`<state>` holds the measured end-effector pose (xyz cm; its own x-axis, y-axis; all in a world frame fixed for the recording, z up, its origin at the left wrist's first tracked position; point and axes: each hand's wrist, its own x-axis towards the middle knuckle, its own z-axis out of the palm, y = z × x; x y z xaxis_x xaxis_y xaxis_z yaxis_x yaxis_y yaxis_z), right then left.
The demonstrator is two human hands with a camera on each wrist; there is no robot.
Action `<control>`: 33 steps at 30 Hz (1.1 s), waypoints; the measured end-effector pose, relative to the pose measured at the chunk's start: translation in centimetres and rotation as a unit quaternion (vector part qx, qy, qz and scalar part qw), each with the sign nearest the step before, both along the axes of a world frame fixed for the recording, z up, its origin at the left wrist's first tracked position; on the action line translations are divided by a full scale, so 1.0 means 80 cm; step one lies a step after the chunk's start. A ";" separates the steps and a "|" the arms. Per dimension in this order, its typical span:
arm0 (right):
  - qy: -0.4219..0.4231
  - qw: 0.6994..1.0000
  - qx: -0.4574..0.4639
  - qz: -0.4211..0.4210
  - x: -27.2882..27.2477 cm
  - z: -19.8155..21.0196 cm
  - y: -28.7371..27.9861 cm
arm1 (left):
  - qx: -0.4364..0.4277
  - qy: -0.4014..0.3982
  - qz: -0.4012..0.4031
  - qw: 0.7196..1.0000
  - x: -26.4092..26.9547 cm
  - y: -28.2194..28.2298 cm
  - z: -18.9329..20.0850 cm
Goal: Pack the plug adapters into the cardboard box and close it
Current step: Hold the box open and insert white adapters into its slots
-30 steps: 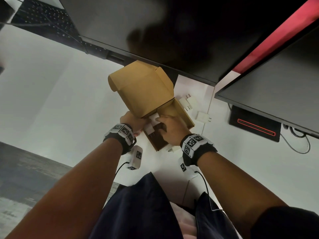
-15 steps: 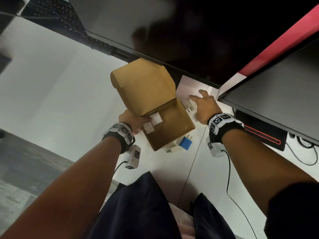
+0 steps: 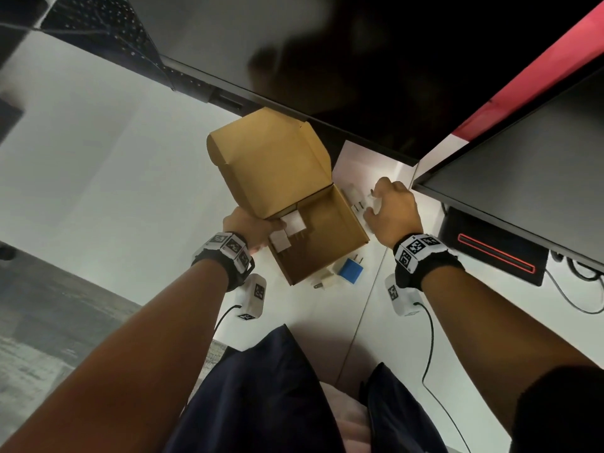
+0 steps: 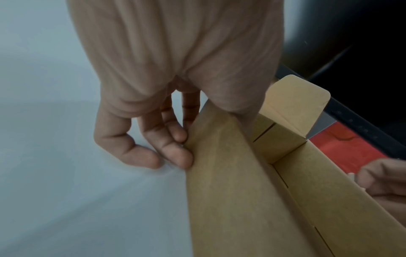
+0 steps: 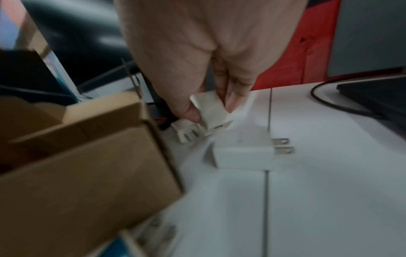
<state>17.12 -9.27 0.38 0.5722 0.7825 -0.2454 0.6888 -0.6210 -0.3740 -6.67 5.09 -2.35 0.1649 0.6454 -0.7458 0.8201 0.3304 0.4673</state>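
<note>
An open cardboard box [image 3: 330, 253] stands on the white table with its lid [image 3: 271, 165] raised. Two white plug adapters [image 3: 294, 223] lie at its left side. My left hand [image 3: 251, 227] grips the box's left wall [image 4: 219, 173], fingers [image 4: 175, 149] outside and thumb over the rim. To the right of the box my right hand [image 3: 389, 207] pinches a white adapter [image 5: 212, 109] just above the table. Two more white adapters [image 5: 243, 153] [image 5: 185, 133] lie beside it. A blue adapter [image 3: 350, 271] and a white one [image 3: 327, 279] lie at the box's near side.
Dark monitors [image 3: 359, 60] overhang the back of the table close to the box lid. A black device with a red line [image 3: 493, 253] and a cable [image 3: 575, 299] sit to the right. A keyboard [image 3: 98, 24] lies far left. The table [image 3: 114, 178] stretches bare to the left.
My right hand left the box, reached to the table right of it and closed its fingers on a white adapter. The left hand kept its hold on the box.
</note>
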 end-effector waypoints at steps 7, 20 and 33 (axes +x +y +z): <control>0.058 0.988 0.143 -0.009 -0.049 0.030 0.002 | -0.002 0.000 -0.016 1.000 -0.002 0.002 0.001; -0.032 0.997 -0.036 0.064 -0.120 0.001 0.032 | -0.002 0.004 -0.028 1.000 -0.003 0.006 -0.008; 0.094 0.992 0.024 0.082 -0.114 0.001 0.028 | -0.001 0.004 -0.003 1.000 -0.005 0.005 -0.019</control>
<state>8.03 -7.01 0.49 0.3835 0.8751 -0.2952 0.6952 -0.4839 -0.5316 -7.07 5.48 -3.85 0.1638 0.6435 -0.7477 0.8258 0.3251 0.4608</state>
